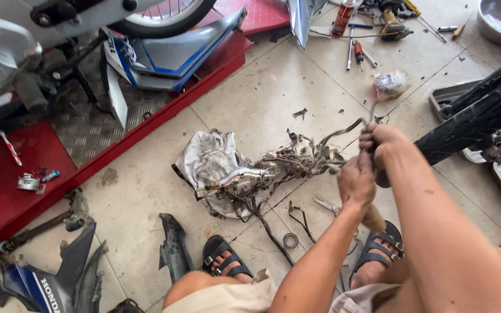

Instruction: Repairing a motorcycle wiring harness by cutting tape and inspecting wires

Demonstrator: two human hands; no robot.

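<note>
Fingers (352, 174) of the left hand (356, 182) squeeze the tangled wire bundle (297, 159); the right hand (381, 142) grips its cable end (349, 127) tight; a dirty rag (207, 156) lies on the floor (262, 98) below.

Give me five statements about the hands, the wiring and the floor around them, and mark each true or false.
1. Both hands grip the wiring harness. True.
2. The left hand is empty and flat on the floor. False: it is closed on the wires beside the right hand.
3. A dirty rag lies under the harness's left end. True.
4. The spray can lies beside the sandals. False: it is far off among the tools.
5. The person is barefoot. False: black sandals are worn.
</note>
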